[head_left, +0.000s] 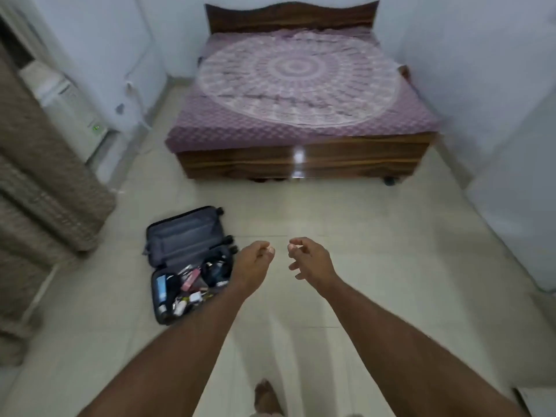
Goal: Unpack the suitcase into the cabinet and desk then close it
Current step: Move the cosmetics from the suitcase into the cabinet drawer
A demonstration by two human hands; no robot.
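A small dark suitcase (pixel 168 236) lies open on the tiled floor, left of centre. Its grey-lined lid half is bare; the near half holds several small items, among them a blue tube (pixel 161 288), a pink item (pixel 190 281) and a white charger (pixel 195 296). My left hand (pixel 252 263) hangs in the air just right of the suitcase, fingers loosely curled, holding nothing. My right hand (pixel 307 258) is held out beside it, fingers relaxed and also holding nothing. My left forearm covers the suitcase's near right corner.
A wooden bed (pixel 301 164) with a purple patterned cover stands ahead against the far wall. A brown curtain (pixel 45 176) and a white appliance (pixel 75 115) line the left side. White furniture (pixel 517 206) runs along the right. My bare foot (pixel 266 395) shows below.
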